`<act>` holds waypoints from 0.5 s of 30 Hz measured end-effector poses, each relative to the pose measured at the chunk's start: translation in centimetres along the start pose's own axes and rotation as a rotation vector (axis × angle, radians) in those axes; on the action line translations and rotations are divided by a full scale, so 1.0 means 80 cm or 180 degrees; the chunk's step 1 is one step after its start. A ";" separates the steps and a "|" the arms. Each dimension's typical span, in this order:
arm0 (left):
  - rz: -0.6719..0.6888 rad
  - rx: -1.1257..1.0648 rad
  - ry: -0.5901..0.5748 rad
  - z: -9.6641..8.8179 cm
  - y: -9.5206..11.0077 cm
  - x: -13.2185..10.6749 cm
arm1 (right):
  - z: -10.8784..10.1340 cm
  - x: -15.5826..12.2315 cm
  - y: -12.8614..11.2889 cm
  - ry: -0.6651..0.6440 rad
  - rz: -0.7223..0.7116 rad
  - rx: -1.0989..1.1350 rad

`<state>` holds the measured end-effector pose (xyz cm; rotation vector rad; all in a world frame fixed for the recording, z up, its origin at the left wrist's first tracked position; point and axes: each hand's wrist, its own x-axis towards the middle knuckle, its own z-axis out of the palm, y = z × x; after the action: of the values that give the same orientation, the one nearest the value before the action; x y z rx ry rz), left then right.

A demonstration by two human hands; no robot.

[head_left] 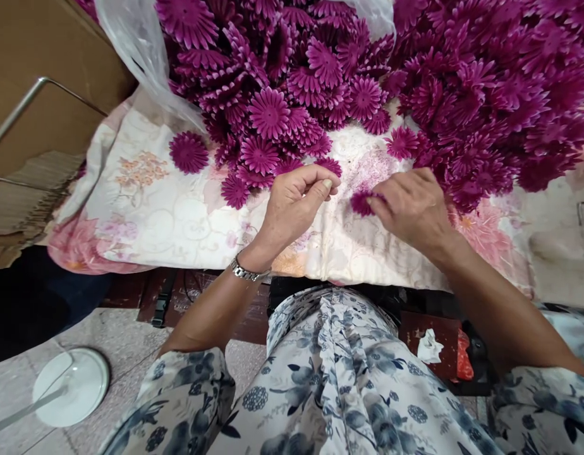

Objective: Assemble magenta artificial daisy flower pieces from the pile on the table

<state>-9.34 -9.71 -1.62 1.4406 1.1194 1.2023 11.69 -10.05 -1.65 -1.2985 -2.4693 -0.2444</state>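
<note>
My left hand (304, 196) is closed in a pinch, thumb against the fingers, above the cloth. Whatever it holds, if anything, is too small to tell; a purple flower head (328, 165) shows just behind its fingertips. To the right, my right hand (413, 212) is closed, slightly blurred, with its thumb at a dark purple artificial flower head (362, 203). Beyond my hands lies a loose heap of purple artificial flower heads (269, 114), with a larger pile of flower heads (491, 107) at the right. One single flower head (188, 152) lies apart at the left.
A floral cloth (178, 227) covers the work table. Clear plastic sheeting (135, 50) and a cardboard box (40, 38) with a metal wire frame (17, 114) stand at the left. Below are a round white base (71, 385) on the floor and a crumpled white tissue (429, 346).
</note>
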 end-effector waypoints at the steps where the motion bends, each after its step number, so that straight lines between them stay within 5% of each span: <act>1: 0.0006 0.0007 -0.0011 0.000 0.000 0.000 | 0.000 0.002 -0.001 0.0100 0.0097 -0.0085; 8: 0.0073 -0.0069 -0.0029 -0.007 -0.005 0.003 | 0.003 0.011 -0.031 -0.0166 -0.0285 0.0464; 15: 0.0131 -0.0176 0.0077 -0.012 -0.007 0.005 | 0.011 0.028 -0.031 0.0192 0.0091 0.0366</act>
<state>-10.31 -9.18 -1.99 1.4167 1.0693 1.2728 8.32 -9.47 -1.59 -1.2590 -2.3757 -0.1305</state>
